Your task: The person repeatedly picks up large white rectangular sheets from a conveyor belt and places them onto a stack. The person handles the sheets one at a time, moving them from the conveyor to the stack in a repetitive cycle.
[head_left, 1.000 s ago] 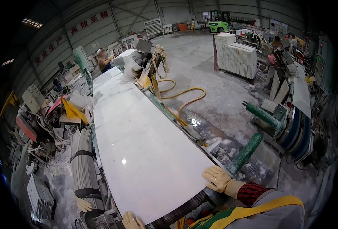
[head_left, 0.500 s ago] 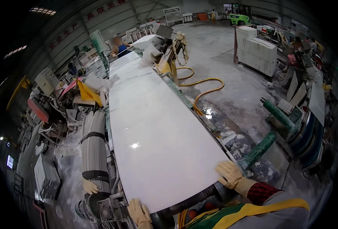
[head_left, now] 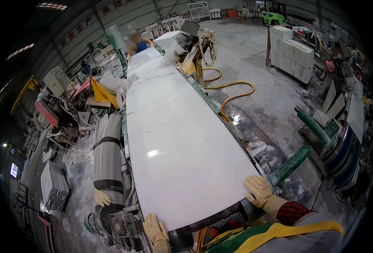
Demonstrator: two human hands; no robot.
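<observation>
Here I am at the near end of a long, glossy white slab (head_left: 186, 139), which runs away from me down a narrow bench edged in green metal. My left hand (head_left: 156, 232), in a cream rubber glove, is at the slab's near left corner, fingers straight and unclenched. Over on the near right corner lies my right hand (head_left: 260, 194), gloved the same, fingers spread along the edge; it's relaxed out flat, and how hard either hand presses I can't tell. Between them, just under the slab's end, sits a dark ribbed roller (head_left: 214, 218).

Off to my left stands a thick bundle of grey strips (head_left: 106, 158) bound with black bands, and beside its lower end is another cream glove (head_left: 101, 197); whether anything fills it, I can't tell. Near my right hand a green, rough-coated cylindrical bar (head_left: 291, 163) angles outward. A yellow hose (head_left: 237, 96) snakes over the wet grey floor. At the far end, a co-worker in blue (head_left: 141, 45) stands by the slab, and a bright green forklift (head_left: 273, 18) is parked well beyond.
</observation>
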